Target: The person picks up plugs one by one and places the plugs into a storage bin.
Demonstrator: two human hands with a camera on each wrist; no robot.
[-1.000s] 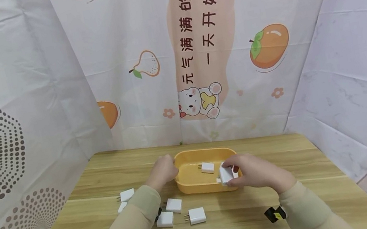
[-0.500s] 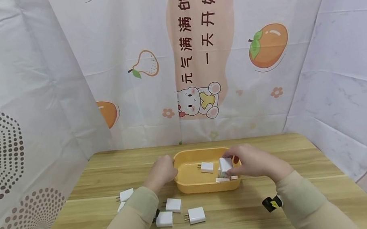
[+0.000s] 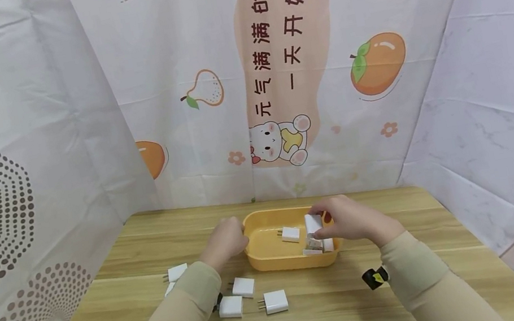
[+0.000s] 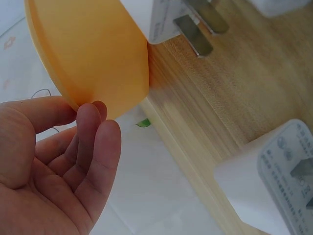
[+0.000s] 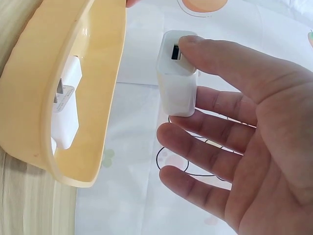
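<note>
A yellow plastic basket [image 3: 280, 263] stands on the table. Its left end is pinched at the rim between the thumb and fingers of my left hand [image 3: 226, 243], as the left wrist view shows up close. My right hand [image 3: 354, 222] holds a white USB charger [image 5: 177, 73] over the basket's right end, thumb beside the USB port. Inside the basket lie a white charger [image 3: 290, 234] near the middle, prongs pointing left, and more white chargers [image 5: 66, 110] at the right end, partly hidden below my right hand.
Several white chargers sit left and in front of the basket, among them one charger [image 3: 275, 302] nearest the front and another [image 3: 243, 287] beside my left sleeve. The wooden table [image 3: 325, 315] ends at a printed curtain [image 3: 210, 186] behind; curtains hang on both sides.
My right hand has risen and shifted slightly back with the charger, uncovering more of the chargers at the basket's right end. My left hand stays at the rim.
</note>
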